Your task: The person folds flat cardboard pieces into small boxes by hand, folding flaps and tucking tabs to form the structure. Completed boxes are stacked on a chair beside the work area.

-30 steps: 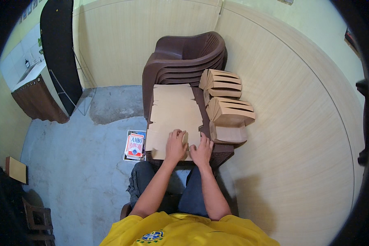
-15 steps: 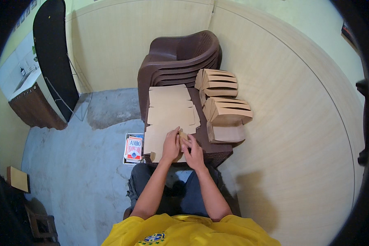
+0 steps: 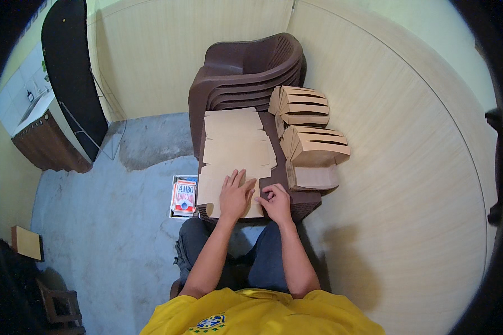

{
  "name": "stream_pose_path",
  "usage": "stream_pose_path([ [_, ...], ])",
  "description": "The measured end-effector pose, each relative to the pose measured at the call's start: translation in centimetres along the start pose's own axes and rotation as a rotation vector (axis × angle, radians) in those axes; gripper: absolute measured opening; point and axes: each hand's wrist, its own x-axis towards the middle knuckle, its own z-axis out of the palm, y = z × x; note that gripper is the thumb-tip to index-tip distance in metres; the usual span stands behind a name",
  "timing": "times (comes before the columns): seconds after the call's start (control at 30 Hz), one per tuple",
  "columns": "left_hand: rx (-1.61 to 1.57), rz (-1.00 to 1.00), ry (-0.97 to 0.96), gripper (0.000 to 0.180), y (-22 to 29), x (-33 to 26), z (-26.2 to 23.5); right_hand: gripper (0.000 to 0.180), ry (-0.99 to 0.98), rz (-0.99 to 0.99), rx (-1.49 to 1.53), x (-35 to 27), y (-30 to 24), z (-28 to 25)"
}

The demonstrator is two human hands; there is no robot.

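A flat, die-cut brown cardboard sheet (image 3: 237,151) with notched side flaps lies lengthwise on the dark brown table (image 3: 273,131). My left hand (image 3: 236,196) rests on its near part, fingers spread and pointing away from me. At the sheet's near right edge is my right hand (image 3: 276,204), its thumb apart from loosely bent fingers, with nothing seen between them. The thumb tip is by the edge; whether it touches the cardboard I cannot tell. A small flap at the near left corner of the sheet stands slightly raised.
Nested folded cardboard pieces stand in two groups, a near stack (image 3: 313,159) and a far stack (image 3: 302,106), along the table's right side. Stacked brown plastic chairs (image 3: 246,67) rise behind. A white tray (image 3: 174,195) holding a printed card pack (image 3: 184,196) sits left of the table.
My hands, earlier close together over a folded bit at the sheet's near edge, have parted. The left now lies flat; the right has shifted right. That near part now looks flatter.
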Motion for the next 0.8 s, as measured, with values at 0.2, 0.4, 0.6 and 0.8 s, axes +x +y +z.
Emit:
stream_pose_path([
  [0.2,0.045,0.030,0.006,0.051,-0.1,-0.3,0.1,0.043,0.151,-0.093,-0.200,1.8,-0.6,1.7],
  [0.4,-0.054,-0.009,0.005,0.061,0.2,0.0,-0.1,0.048,0.318,0.041,-0.382,2.9,-1.0,3.7],
  [0.6,0.075,-0.027,-0.003,0.053,0.7,-0.1,0.4,0.051,0.318,0.060,-0.328,3.4,-0.3,3.2],
  [0.8,0.152,-0.046,-0.044,0.048,1.0,0.0,0.0,0.045,0.259,0.020,-0.001,2.7,0.9,1.9],
])
